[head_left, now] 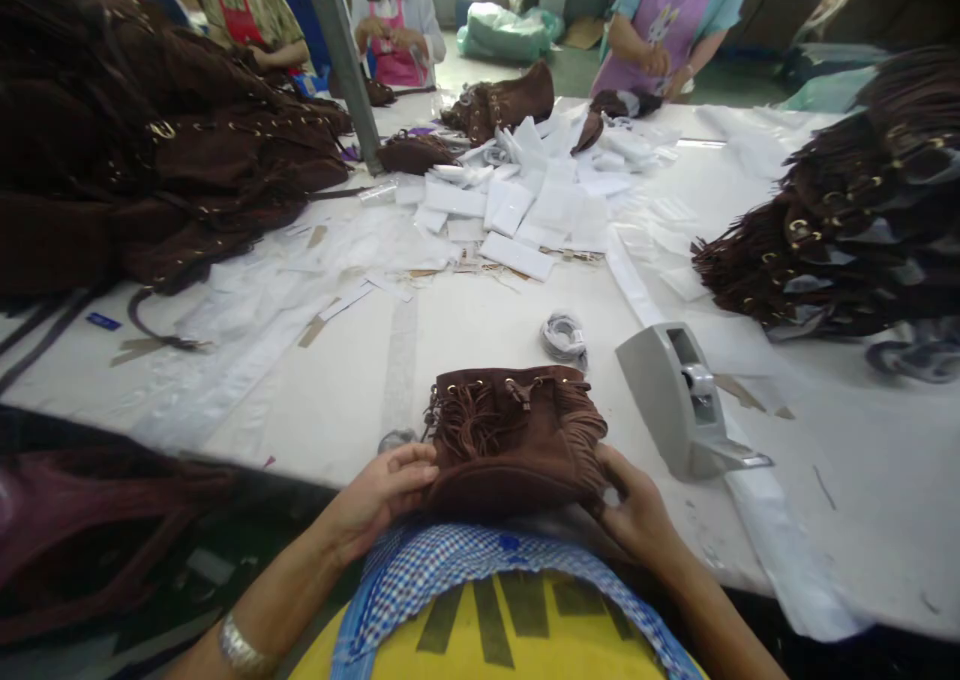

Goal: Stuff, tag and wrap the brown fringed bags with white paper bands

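A brown suede fringed drawstring bag [510, 460] lies at the table's front edge, close against my body, its base toward me and its row of gold eyelets away from me. My left hand [386, 490] holds its left side, fingers along the edge. On the right side, my right hand [630, 495] grips the bag by the fringe, thumb on top and some fingertips hidden. Just beyond the bag rests a coiled grey cord [564, 338]. A grey tape dispenser [675, 400] stands to the right.
Brown bags [210, 160] are heaped at left, and fringed bags [847, 210] are stacked at right. White packets [517, 200] pile up mid-table beside a grey post [341, 60]. Several co-workers stand across the table [337, 360]. A plastic strip [787, 550] hangs over the front edge.
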Motion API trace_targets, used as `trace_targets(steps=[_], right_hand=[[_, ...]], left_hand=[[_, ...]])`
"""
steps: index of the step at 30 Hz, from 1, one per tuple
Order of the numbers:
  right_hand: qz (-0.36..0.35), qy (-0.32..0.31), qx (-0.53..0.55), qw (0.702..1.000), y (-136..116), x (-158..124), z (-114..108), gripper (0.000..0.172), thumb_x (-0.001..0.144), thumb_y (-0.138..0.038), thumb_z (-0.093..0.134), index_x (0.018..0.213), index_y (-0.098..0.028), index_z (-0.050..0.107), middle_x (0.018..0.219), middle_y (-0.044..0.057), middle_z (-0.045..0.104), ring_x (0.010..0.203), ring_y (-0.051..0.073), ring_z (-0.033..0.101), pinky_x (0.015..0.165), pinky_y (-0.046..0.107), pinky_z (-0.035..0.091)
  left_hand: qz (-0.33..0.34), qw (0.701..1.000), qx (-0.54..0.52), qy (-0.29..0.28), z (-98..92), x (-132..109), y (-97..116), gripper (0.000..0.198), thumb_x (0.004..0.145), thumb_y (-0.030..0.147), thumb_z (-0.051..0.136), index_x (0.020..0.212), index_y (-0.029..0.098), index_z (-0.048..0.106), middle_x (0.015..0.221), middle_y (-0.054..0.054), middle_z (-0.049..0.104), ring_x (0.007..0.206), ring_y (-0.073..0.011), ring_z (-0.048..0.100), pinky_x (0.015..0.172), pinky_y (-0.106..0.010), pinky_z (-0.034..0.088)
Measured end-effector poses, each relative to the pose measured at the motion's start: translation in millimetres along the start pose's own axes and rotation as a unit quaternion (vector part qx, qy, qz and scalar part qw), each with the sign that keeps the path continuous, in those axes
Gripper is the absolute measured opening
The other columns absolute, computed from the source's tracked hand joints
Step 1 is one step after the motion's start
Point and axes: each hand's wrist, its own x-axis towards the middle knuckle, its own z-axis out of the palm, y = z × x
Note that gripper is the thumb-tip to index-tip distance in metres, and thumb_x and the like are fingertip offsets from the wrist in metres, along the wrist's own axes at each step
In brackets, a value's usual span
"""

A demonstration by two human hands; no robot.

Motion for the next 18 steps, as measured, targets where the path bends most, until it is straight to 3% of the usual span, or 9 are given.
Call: trace_targets(steps=[3,9,11,15,18], right_hand=[[-0.004,0.011,-0.020,1.000,-0.4,-8.9,-0.2,0.003,0.084,-0.020,0.059,0.086,-0.022,0.057,0.077,0.001,0.058,0.069,0.017,0.054,0.063,0.026,0.045],[0.050,0.120,-0.035,0.991,8.3,-16.7,15.8,0.018,0.083,-0.022,0.059,0.101,-0.023,0.057,0.087,0.004,0.062,0.078,0.021,0.059,0.072,0.031,0.048],[0.062,0.149,-0.058,0.985,6.5,-11.9,21.2,0.021,0.083,-0.026,0.061,0.104,-0.024,0.056,0.088,0.004,0.063,0.077,0.021,0.060,0.071,0.031,0.049],[0.068,0.142,-0.046,0.986,-1.3,-0.9,24.7,0.021,0.085,-0.028,0.060,0.104,-0.023,0.054,0.085,0.003,0.063,0.074,0.020,0.061,0.069,0.029,0.049],[0.058,0.123,-0.029,0.990,-4.5,2.3,23.6,0.016,0.085,-0.026,0.058,0.100,-0.022,0.054,0.082,0.001,0.062,0.072,0.018,0.060,0.067,0.028,0.048]], left_hand=[[0.025,0.997,-0.035,0.064,-3.6,-5.2,-1.2,0.032,0.065,0.025,0.086,0.088,0.016,0.066,0.083,-0.002,0.072,0.074,-0.0131,0.068,0.074,-0.024,0.052],[0.174,0.965,-0.003,0.198,-1.3,2.5,2.1,0.036,0.059,0.032,0.088,0.080,0.016,0.063,0.080,0.000,0.071,0.076,-0.0143,0.067,0.075,-0.025,0.052],[0.227,0.950,0.037,0.213,-0.9,9.3,3.7,0.035,0.063,0.034,0.086,0.080,0.017,0.061,0.079,0.001,0.070,0.079,-0.0144,0.066,0.077,-0.025,0.052],[0.242,0.934,0.187,0.185,-4.9,12.1,10.2,0.042,0.077,0.043,0.075,0.108,0.019,0.061,0.086,-0.001,0.069,0.085,-0.0186,0.066,0.080,-0.030,0.052],[0.300,0.878,0.305,0.217,-1.8,0.7,14.1,0.036,0.083,0.046,0.067,0.109,0.021,0.064,0.103,-0.006,0.067,0.096,-0.0215,0.064,0.087,-0.032,0.051]])
